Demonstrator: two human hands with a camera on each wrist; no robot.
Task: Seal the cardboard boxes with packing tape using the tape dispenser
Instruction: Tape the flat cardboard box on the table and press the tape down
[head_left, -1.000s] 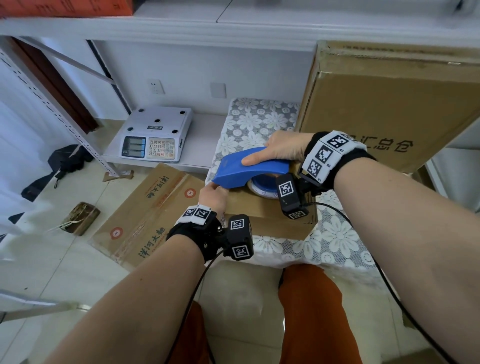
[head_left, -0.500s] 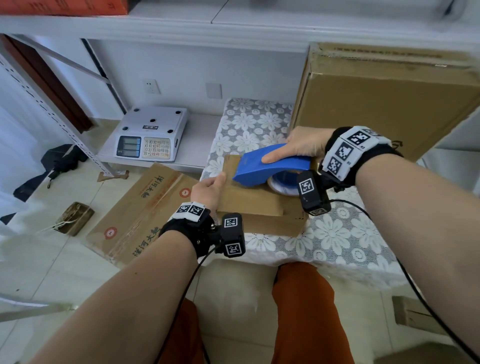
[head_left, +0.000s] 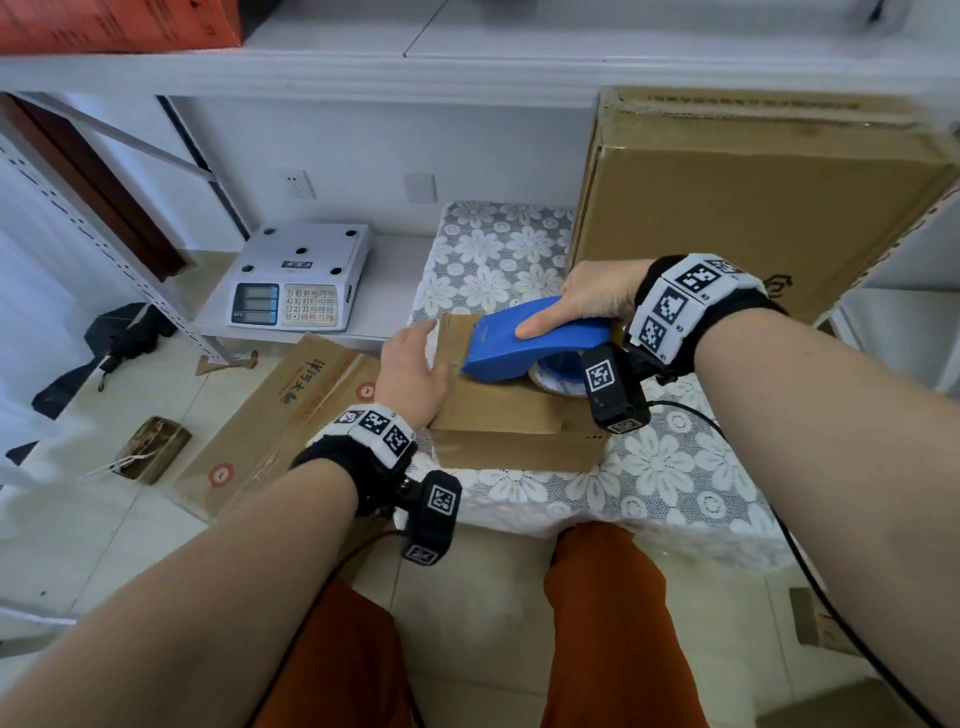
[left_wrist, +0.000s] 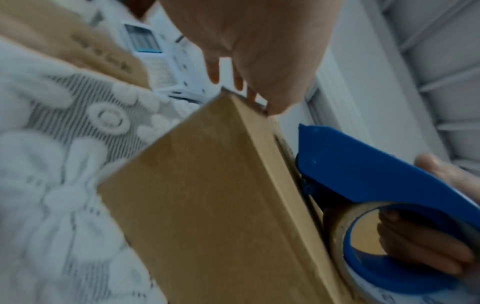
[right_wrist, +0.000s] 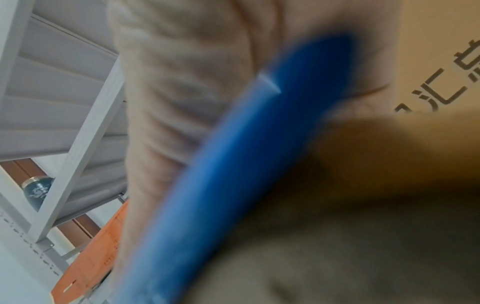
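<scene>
Head view shows the left hand (head_left: 415, 376) flat, fingers straight, steadying the small box (head_left: 511, 415) while the right hand (head_left: 597, 304) grips the blue tape dispenser (head_left: 524, 340) atop it, laying tape.

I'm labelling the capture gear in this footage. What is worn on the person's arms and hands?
Both forearms are bare, with no sleeves or gloves. Each wrist has a black band carrying white blocks printed with black square tags, plus a small black camera box with similar tags. Thin black cables trail from them.
</scene>
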